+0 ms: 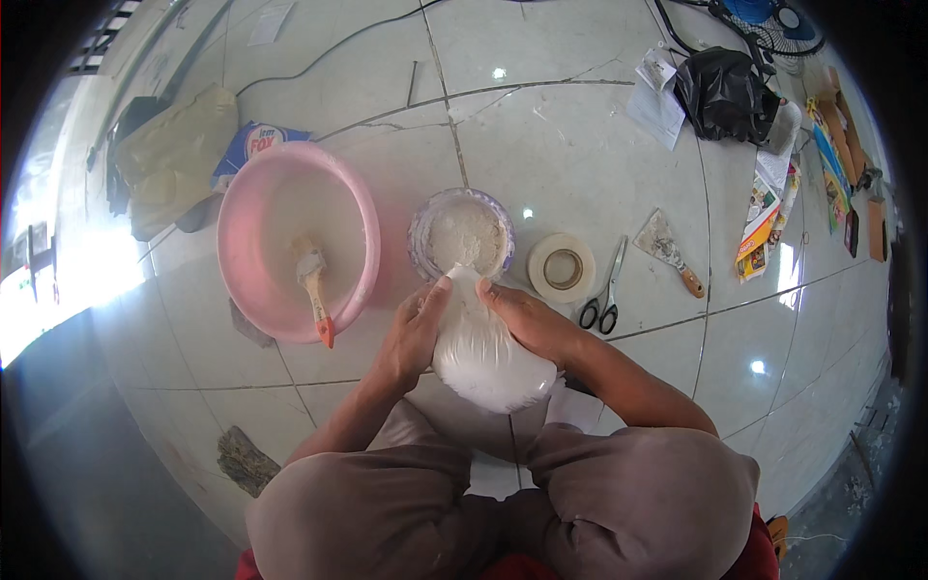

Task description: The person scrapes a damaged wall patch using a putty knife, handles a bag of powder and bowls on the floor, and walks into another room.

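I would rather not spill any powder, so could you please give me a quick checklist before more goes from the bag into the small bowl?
1. Both hands on the bag: left hand and right hand grip it: ok.
2. Bag mouth over the small bowl: at its near rim: ok.
3. Room left in the bowl: cannot tell.
4. Tape roll and scissors apart from the bowl: ok.
5. Brush lies in the pink basin: ok.

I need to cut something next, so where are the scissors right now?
In the head view, the scissors lie on the tiled floor to the person's right, between the roll of tape and the putty knife, just beyond the right hand.
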Action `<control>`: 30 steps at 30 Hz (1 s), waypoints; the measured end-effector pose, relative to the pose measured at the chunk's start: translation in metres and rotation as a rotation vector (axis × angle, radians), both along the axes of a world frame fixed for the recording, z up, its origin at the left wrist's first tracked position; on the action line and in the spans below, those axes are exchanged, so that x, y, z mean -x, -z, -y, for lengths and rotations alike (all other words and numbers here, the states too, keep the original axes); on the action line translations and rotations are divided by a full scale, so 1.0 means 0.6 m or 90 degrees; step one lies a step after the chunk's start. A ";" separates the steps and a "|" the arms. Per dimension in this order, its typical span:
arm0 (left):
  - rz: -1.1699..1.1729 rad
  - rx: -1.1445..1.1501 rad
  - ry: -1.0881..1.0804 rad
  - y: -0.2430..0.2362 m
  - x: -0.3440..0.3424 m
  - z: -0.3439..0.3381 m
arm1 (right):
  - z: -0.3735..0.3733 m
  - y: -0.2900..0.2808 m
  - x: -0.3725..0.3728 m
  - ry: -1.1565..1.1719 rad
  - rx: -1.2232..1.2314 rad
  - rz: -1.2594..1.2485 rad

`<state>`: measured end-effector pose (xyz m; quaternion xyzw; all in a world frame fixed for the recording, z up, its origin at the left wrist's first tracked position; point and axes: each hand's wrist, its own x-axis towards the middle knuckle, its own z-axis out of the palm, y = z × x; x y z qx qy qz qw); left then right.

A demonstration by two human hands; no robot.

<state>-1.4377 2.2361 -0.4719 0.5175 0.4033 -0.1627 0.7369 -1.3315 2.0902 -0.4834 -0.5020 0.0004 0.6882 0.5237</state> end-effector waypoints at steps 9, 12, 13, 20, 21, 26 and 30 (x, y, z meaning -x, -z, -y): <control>-0.003 0.022 -0.002 0.009 0.000 0.007 | 0.003 0.002 -0.001 -0.032 0.003 0.058; -0.011 0.007 0.003 0.012 0.002 0.009 | 0.003 0.006 0.002 -0.028 0.004 0.067; -0.010 -0.004 0.008 0.013 0.003 0.008 | 0.001 0.008 0.003 -0.025 0.001 0.077; 0.004 -0.089 0.065 0.002 -0.003 0.007 | 0.001 0.012 0.007 0.003 0.007 0.055; 0.021 -0.105 0.080 0.007 0.001 0.005 | 0.001 0.015 0.008 0.001 0.009 0.053; 0.015 -0.038 0.019 0.002 0.000 0.013 | 0.005 0.018 0.009 0.006 0.017 0.058; 0.012 -0.041 0.021 0.004 0.002 0.012 | 0.005 0.016 0.005 -0.007 0.022 0.082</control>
